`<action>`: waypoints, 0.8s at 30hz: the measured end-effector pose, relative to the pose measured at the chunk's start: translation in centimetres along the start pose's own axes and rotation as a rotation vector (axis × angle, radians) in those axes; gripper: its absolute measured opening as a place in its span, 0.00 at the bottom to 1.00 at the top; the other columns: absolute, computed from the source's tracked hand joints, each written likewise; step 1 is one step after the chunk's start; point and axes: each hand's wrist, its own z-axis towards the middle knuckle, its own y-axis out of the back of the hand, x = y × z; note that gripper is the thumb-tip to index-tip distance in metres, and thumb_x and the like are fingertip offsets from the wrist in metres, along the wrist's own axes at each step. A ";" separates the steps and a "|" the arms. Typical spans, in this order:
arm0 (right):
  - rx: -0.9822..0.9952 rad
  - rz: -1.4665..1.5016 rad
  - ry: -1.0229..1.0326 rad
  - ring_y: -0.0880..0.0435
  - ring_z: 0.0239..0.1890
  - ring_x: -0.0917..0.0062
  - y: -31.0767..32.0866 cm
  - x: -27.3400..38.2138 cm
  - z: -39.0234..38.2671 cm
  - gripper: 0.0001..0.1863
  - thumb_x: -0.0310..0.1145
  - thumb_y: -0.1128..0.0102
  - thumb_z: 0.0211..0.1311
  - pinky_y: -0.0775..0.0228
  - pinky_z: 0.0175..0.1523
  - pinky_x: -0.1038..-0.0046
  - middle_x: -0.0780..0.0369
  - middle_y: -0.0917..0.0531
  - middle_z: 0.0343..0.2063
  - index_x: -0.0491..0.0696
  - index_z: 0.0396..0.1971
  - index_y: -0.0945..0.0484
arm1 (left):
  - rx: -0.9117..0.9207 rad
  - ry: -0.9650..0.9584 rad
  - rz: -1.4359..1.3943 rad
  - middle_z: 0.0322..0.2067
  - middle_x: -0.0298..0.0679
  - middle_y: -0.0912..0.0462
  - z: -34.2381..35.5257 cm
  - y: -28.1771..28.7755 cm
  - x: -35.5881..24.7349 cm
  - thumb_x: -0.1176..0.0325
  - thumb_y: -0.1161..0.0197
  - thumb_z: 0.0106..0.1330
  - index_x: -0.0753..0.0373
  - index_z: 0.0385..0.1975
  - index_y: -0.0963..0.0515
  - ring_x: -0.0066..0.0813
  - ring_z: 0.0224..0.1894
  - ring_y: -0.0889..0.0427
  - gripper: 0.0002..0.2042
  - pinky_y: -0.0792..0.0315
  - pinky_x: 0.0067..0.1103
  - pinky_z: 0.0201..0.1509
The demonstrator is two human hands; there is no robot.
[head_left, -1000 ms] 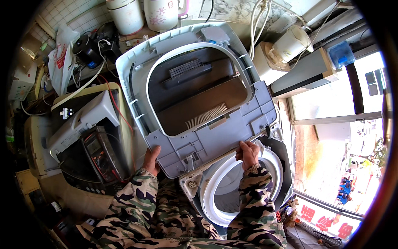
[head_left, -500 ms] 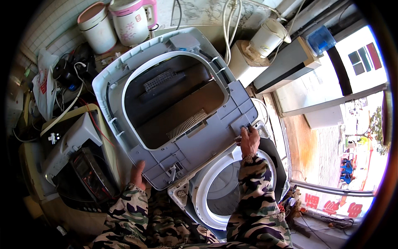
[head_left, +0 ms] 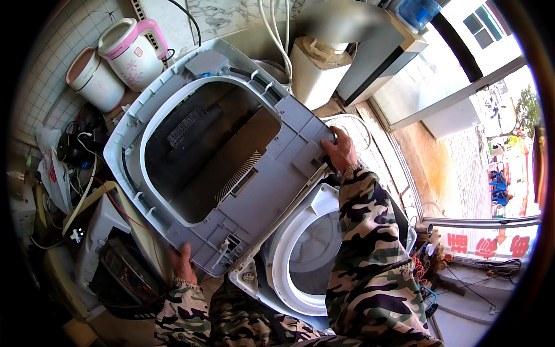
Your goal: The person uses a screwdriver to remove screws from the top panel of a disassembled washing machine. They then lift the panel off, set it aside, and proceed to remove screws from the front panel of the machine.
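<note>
A grey washing machine top cover (head_left: 272, 168) stands tilted up behind an open washing machine tub (head_left: 289, 263), its underside toward me. Its large opening is closed off by a dark lid (head_left: 202, 144). My left hand (head_left: 183, 265) grips the cover's lower left edge, the thumb on the near face and the other fingers hidden behind it. At the right corner my right hand (head_left: 341, 150) holds the cover's edge, its fingers bent over the rim. Near the bottom corner of the cover sits a small white latch mechanism (head_left: 226, 248). Camouflage sleeves cover both forearms.
On the left, a beige-framed appliance part (head_left: 95, 243) and a black multimeter (head_left: 130, 269) lie beside the cover. Behind stand a white pot (head_left: 95, 81) and a pink-trimmed jug (head_left: 130, 58). Loose wires (head_left: 425, 274) lie at right, by the glass doorway (head_left: 457, 191).
My right hand has gone from the cover's inner face near the corner to its outer right edge. My left hand keeps its hold. The whole view has shifted.
</note>
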 end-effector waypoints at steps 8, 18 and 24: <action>0.199 0.817 -0.122 0.17 0.38 0.81 -0.1 -1.0 -0.1 0.26 0.24 0.37 0.65 0.24 0.43 0.79 0.60 0.14 0.39 0.36 0.62 0.28 | -0.114 -0.279 0.171 0.63 0.47 0.29 -1.2 -0.5 -1.3 0.76 0.36 0.66 0.66 0.70 0.41 0.37 0.63 0.29 0.32 0.36 0.33 0.70; 0.223 0.652 -0.118 0.19 0.35 0.83 0.1 -2.2 1.1 0.23 0.24 0.33 0.61 0.27 0.39 0.79 0.63 0.14 0.36 0.37 0.56 0.23 | -0.236 -0.342 0.354 0.54 0.46 0.26 -1.2 -0.8 -0.7 0.78 0.33 0.61 0.67 0.62 0.35 0.34 0.54 0.25 0.28 0.25 0.28 0.56; 0.184 0.873 -0.167 0.19 0.34 0.81 0.6 -1.1 0.0 0.21 0.24 0.35 0.61 0.26 0.38 0.77 0.64 0.14 0.36 0.40 0.56 0.22 | -0.267 -0.266 0.481 0.48 0.43 0.24 -1.1 0.4 -0.3 0.74 0.29 0.63 0.68 0.52 0.27 0.31 0.51 0.24 0.20 0.22 0.25 0.50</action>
